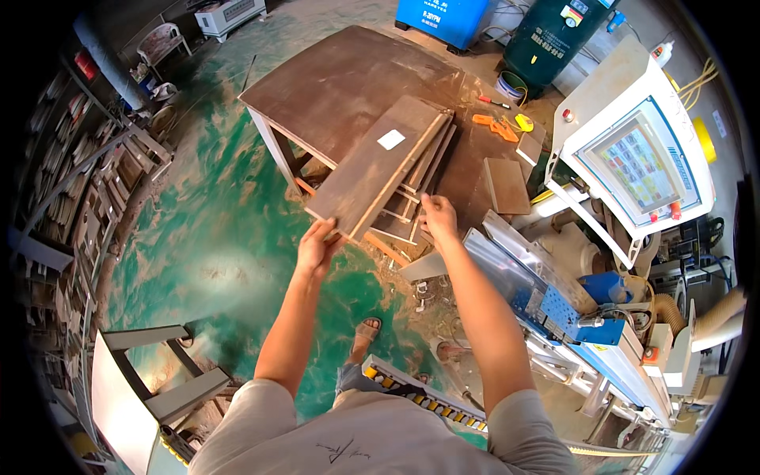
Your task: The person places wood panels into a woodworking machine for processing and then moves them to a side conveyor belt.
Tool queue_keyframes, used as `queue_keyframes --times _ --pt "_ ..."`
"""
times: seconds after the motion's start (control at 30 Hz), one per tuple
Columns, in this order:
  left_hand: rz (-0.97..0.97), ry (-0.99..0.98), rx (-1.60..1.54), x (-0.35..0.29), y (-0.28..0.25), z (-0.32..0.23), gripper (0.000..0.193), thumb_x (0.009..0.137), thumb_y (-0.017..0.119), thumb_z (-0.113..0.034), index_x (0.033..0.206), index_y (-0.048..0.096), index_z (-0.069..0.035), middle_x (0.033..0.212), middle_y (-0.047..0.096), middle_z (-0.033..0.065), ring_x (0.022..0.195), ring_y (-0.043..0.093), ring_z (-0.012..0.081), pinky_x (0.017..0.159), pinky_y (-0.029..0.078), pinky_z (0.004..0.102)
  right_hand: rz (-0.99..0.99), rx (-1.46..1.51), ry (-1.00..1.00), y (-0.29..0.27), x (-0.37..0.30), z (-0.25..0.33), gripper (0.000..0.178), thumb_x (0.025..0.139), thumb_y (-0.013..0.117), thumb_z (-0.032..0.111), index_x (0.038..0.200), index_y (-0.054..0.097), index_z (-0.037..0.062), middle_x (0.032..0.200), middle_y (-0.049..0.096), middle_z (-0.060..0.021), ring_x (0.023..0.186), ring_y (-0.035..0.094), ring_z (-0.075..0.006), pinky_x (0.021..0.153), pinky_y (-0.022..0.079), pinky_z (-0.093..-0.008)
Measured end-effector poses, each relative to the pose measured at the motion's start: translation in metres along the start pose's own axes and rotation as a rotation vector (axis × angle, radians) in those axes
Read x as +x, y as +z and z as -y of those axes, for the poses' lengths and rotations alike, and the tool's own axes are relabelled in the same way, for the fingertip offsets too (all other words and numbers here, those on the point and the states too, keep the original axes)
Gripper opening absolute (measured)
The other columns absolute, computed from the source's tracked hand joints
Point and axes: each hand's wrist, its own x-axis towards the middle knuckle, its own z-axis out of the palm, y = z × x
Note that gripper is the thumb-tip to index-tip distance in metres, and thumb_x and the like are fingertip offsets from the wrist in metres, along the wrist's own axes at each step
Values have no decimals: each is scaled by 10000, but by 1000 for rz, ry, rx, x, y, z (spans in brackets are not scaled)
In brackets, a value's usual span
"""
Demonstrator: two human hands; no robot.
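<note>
A stack of brown wooden boards lies skewed on the near part of a large brown table. The top board carries a white label and juts past the table's near edge. My left hand grips its near left corner, fingers curled over the end. To the right, my right hand is closed at the near end of a lower board, with its fingertips partly hidden. The boards beneath show pale edges, fanned out at slightly different angles.
Right of the stack lie an orange tool, a yellow tape measure and a small board. A control panel and a machine bed stand at the right. Shelves of boards line the left side, beyond the green floor.
</note>
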Motion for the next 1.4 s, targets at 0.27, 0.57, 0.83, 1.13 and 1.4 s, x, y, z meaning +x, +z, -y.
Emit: queue_keyframes --times 0.27,0.57,0.83,1.13,1.4 --pt "15 184 11 37 -33 -50 120 970 610 -156 978 628 -38 988 671 48 923 687 208 806 602 314 -124 -61 58 23 40 30 518 840 752 464 1040 616 6 880 632 -121 667 619 -199 576 538 -351" --pt "-60 -26 339 79 -16 -31 312 985 602 -289 958 667 15 913 705 97 831 700 193 733 600 317 73 490 270 -5 -13 -18 272 899 716 185 1124 653 46 998 690 -60 839 683 -171 676 579 -323" --pt "104 1023 1252 53 162 7 400 826 742 -277 1095 628 -3 1091 651 228 1034 615 402 903 492 438 -66 525 102 -11 -54 -39 350 900 678 114 1229 603 21 1017 685 -76 748 690 -188 662 554 -314" --pt "29 811 1750 89 232 52 890 660 835 -381 1425 447 -143 1541 299 217 1363 360 421 1092 337 553 84 605 170 -39 -141 -44 209 965 614 202 1099 642 44 936 691 -49 759 661 -146 668 524 -298" --pt "333 767 1087 -90 146 141 616 829 735 -197 1337 463 20 1408 424 213 1259 474 370 1047 391 437 -465 340 -4 -56 -141 -82 583 975 487 559 1182 578 22 1047 668 -167 947 635 -386 845 498 -484"
